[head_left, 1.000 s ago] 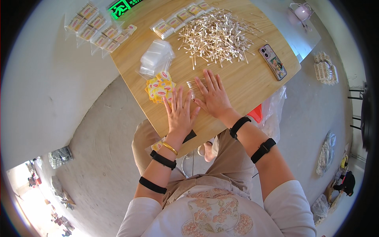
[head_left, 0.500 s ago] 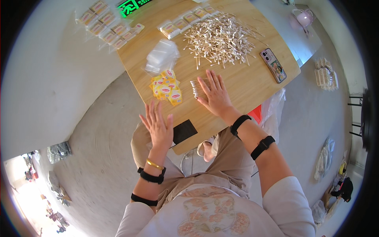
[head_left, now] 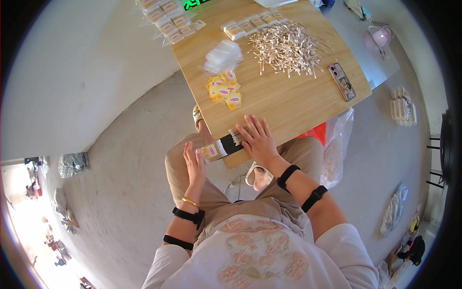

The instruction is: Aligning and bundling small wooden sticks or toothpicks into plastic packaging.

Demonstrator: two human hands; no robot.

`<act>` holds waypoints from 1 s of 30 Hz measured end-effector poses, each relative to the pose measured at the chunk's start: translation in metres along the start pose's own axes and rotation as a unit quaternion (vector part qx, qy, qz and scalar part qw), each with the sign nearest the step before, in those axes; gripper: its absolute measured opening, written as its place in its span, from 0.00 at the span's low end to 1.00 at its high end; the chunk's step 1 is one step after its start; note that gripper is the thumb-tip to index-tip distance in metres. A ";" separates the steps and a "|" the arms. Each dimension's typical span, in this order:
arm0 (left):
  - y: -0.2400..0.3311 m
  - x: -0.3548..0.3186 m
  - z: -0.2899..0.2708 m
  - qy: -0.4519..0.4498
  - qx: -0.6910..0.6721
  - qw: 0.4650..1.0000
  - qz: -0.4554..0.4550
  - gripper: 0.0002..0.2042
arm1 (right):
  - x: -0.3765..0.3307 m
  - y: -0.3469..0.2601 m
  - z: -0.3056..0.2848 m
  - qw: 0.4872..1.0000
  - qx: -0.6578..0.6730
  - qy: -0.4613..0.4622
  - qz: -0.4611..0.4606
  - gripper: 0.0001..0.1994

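My right hand (head_left: 260, 143) lies flat near the table's front edge, fingers stretched over a row of cotton swabs (head_left: 236, 136). That row reaches onto a black mat (head_left: 234, 146) at the edge. At the mat's left end is a bundle of cotton swabs with a yellow-and-white card (head_left: 211, 151). My left hand (head_left: 194, 161) stands on edge beside this bundle, fingers straight, thumb at its side; whether it touches is hard to tell. A stack of yellow cards (head_left: 224, 90) and a pile of clear plastic bags (head_left: 223, 57) lie farther back.
A large heap of loose cotton swabs (head_left: 288, 48) covers the far middle of the wooden table (head_left: 284, 101). Several filled packs (head_left: 234, 31) line up behind it. More packs (head_left: 171, 21) are at far left. A phone (head_left: 342, 82) lies near the right edge.
My right hand has drawn the row of swabs toward me, onto the black mat. The carded bundle beside my left hand now shows. The whole view has shifted.
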State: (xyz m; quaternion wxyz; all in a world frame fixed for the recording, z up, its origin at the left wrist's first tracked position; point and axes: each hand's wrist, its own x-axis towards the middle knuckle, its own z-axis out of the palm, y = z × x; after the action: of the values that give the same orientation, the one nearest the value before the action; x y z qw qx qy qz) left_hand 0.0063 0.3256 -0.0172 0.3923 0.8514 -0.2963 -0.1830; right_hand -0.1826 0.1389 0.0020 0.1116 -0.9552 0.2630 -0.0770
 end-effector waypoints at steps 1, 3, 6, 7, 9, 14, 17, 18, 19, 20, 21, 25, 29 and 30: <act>-0.002 -0.002 0.003 0.002 -0.001 1.000 0.002 0.30 | -0.003 -0.005 0.001 1.000 0.004 0.001 0.000 0.31; 0.001 -0.001 0.011 -0.008 -0.180 0.965 -0.191 0.33 | -0.005 -0.011 0.001 1.000 0.006 0.006 -0.001 0.31; -0.003 0.011 0.023 -0.029 -0.135 0.957 -0.255 0.35 | -0.007 -0.017 0.004 1.000 0.010 0.009 -0.001 0.31; 0.000 0.012 0.031 0.021 -0.127 0.965 -0.227 0.35 | -0.008 -0.017 0.005 1.000 0.008 0.013 -0.003 0.30; -0.002 0.016 0.037 0.029 -0.073 0.975 -0.206 0.34 | -0.008 -0.021 0.005 1.000 0.008 0.019 -0.005 0.30; -0.003 0.019 0.056 0.113 -0.141 0.967 -0.180 0.36 | -0.007 -0.027 0.005 1.000 0.004 -0.001 -0.020 0.29; -0.002 0.019 0.057 0.094 -0.242 0.934 -0.246 0.35 | -0.006 -0.027 0.004 1.000 -0.014 -0.010 -0.025 0.29; 0.000 0.019 0.056 0.083 -0.259 0.927 -0.260 0.35 | -0.007 -0.027 0.004 1.000 -0.012 -0.010 -0.024 0.29; 0.002 0.018 0.055 0.073 -0.275 0.919 -0.273 0.35 | -0.007 -0.027 0.004 1.000 -0.010 -0.008 -0.025 0.29; 0.003 0.017 0.052 0.073 -0.274 0.919 -0.274 0.35 | -0.007 -0.026 0.004 1.000 -0.008 -0.006 -0.026 0.28; 0.005 0.017 0.049 0.074 -0.245 0.934 -0.249 0.32 | -0.007 -0.026 0.004 1.000 -0.006 -0.006 -0.026 0.28; 0.003 0.019 0.031 0.152 -0.011 0.986 -0.065 0.22 | -0.004 -0.031 0.004 1.000 0.006 -0.002 -0.024 0.29; 0.065 0.013 0.016 0.071 0.178 0.979 0.075 0.20 | -0.010 -0.023 0.008 1.000 0.005 0.011 -0.012 0.29; 0.073 0.011 0.015 -0.001 0.212 0.965 0.152 0.22 | -0.010 -0.024 0.008 1.000 0.007 0.012 -0.012 0.29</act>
State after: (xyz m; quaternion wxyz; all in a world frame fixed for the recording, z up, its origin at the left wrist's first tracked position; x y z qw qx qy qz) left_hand -0.0197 0.2723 0.0287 0.2261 0.8597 -0.4547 -0.0549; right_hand -0.1775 0.1651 -0.0009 0.1142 -0.9564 0.2527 -0.0919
